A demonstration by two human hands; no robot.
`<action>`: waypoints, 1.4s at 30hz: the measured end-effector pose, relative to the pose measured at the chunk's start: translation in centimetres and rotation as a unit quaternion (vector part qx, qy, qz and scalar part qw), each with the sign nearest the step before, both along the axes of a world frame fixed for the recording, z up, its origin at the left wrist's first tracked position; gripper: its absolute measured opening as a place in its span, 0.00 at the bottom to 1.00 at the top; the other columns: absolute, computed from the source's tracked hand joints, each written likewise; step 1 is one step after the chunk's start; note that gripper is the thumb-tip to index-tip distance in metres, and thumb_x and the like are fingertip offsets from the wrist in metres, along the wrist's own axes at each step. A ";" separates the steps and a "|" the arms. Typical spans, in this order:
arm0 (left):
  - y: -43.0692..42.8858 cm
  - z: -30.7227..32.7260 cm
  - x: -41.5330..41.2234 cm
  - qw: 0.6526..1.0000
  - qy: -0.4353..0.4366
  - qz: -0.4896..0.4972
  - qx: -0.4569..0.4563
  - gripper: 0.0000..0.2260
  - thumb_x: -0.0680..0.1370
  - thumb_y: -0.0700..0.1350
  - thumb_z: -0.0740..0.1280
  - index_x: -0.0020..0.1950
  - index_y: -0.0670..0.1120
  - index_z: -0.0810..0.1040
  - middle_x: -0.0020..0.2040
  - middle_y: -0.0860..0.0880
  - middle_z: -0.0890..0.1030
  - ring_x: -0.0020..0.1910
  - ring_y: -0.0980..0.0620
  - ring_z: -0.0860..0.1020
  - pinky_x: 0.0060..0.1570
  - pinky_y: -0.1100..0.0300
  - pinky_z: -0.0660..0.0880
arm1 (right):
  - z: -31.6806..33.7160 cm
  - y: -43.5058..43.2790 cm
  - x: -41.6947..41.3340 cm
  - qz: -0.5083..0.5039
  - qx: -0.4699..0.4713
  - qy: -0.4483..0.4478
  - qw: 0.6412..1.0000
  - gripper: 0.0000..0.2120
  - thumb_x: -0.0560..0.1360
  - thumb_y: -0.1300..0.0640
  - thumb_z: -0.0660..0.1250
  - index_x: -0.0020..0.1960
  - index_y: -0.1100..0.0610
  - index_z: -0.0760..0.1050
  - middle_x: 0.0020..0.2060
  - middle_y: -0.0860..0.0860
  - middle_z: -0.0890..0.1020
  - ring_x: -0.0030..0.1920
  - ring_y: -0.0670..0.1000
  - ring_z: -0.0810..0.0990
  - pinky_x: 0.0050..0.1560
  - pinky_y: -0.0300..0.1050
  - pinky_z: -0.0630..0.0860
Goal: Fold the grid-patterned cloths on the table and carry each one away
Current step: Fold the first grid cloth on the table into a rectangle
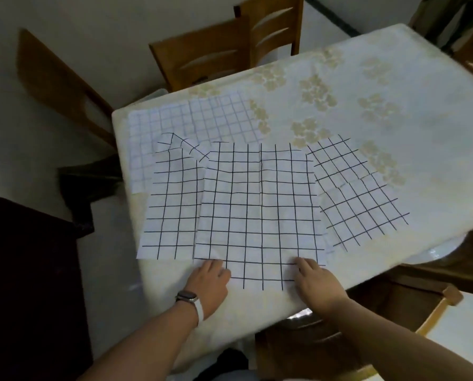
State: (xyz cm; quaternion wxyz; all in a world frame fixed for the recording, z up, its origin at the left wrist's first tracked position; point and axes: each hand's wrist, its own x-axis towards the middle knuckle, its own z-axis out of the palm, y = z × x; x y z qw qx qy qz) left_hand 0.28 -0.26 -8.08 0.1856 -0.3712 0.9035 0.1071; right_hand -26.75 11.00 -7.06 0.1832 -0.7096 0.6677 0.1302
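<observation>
left grip (pixel 212 279) flat, released, on cloth (pixel 257 210) corner | right grip (pixel 316 279) likewise | pinning near edge to start fold

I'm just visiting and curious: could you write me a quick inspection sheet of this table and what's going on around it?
Surface: table under a pale floral tablecloth, set at an angle to the camera.
Job's things: four grid cloths lying flat and overlapping: middle cloth on top, left cloth with its far corner turned over, right cloth skewed, faint-lined cloth at the back.
Clutter: nothing seen on the table.
Hands: left hand and right hand rest at the near corners of the middle cloth; whether they pinch it cannot be told. A watch is on the left wrist.
Cables: nothing seen.
Surroundings: wooden chairs behind the table, another chair near right, pale floor.
</observation>
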 end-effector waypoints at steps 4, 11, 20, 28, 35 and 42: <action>-0.1 -0.4 -0.1 0.999 0.023 -0.020 -0.016 0.10 0.62 0.41 0.67 0.42 0.48 0.79 0.47 0.47 0.80 0.44 0.45 0.78 0.34 0.52 0.77 | -0.3 -0.4 0.3 -0.028 0.002 0.006 1.000 0.17 0.75 0.57 0.64 0.63 0.60 0.76 0.71 0.56 0.70 0.67 0.58 0.71 0.55 0.52 0.77; -1.1 0.4 -0.1 0.997 0.075 -0.017 0.005 0.05 0.69 0.42 0.63 0.42 0.47 0.78 0.43 0.49 0.79 0.42 0.47 0.77 0.35 0.56 0.75 | 0.5 -0.1 0.1 -0.120 -0.049 -0.051 0.990 0.10 0.73 0.56 0.64 0.52 0.58 0.77 0.56 0.53 0.78 0.51 0.56 0.78 0.47 0.48 0.74; -1.2 2.4 -0.3 0.985 0.164 0.057 -0.002 0.09 0.78 0.42 0.56 0.52 0.46 0.75 0.48 0.47 0.80 0.47 0.44 0.77 0.41 0.54 0.70 | 3.2 -0.1 1.4 -0.217 -0.080 -0.089 0.969 0.04 0.78 0.55 0.59 0.44 0.52 0.65 0.35 0.47 0.74 0.35 0.52 0.73 0.34 0.45 0.64; -1.4 3.1 -0.6 0.990 0.132 -0.048 -0.028 0.14 0.75 0.55 0.60 0.54 0.49 0.78 0.42 0.51 0.79 0.39 0.48 0.79 0.32 0.57 0.74 | 3.3 0.0 1.8 -0.260 -0.117 -0.125 0.950 0.10 0.78 0.57 0.58 0.58 0.55 0.73 0.47 0.51 0.80 0.43 0.54 0.77 0.41 0.46 0.71; -1.5 4.2 -0.3 0.981 0.193 0.032 -0.012 0.06 0.79 0.44 0.62 0.50 0.48 0.78 0.43 0.51 0.79 0.41 0.49 0.77 0.36 0.58 0.70 | 3.2 1.0 1.3 -0.192 -0.086 -0.103 0.972 0.14 0.76 0.49 0.62 0.60 0.53 0.74 0.50 0.49 0.79 0.46 0.53 0.77 0.46 0.45 0.73; -1.5 3.9 1.7 0.980 0.186 0.048 0.049 0.11 0.81 0.48 0.56 0.53 0.50 0.78 0.47 0.53 0.79 0.48 0.51 0.76 0.44 0.58 0.72 | 3.9 1.9 0.8 -0.181 -0.082 -0.047 0.979 0.09 0.77 0.55 0.59 0.51 0.54 0.77 0.41 0.49 0.78 0.41 0.52 0.76 0.39 0.46 0.74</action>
